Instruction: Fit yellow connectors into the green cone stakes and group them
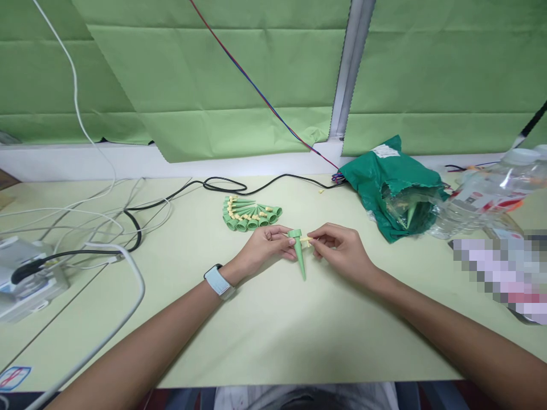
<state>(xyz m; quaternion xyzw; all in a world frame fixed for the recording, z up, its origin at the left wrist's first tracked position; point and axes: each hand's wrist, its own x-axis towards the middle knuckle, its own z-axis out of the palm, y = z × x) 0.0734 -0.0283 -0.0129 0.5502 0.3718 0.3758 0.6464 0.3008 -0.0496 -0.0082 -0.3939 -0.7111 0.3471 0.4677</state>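
Observation:
My left hand (271, 245) is closed on a green plastic watering spike (299, 259), its wide round socket up and its tapered tip pointing down. A small yellow valve (305, 241) sticks out from the spike's side just under the socket. My right hand (337, 247) pinches the outer end of this valve between thumb and fingertips. Whether the valve is fully seated in the spike cannot be made out. Beyond my left hand, several more green spikes (241, 224) with yellow valves lie fanned out on the table, sockets toward me.
A torn green plastic bag (371, 185) with clear wrapping and a spike inside lies at the right. Clear plastic bottles (482, 193) stand beside it. A power strip (32, 279) and tangled white and black cables (137, 228) cover the table's left side.

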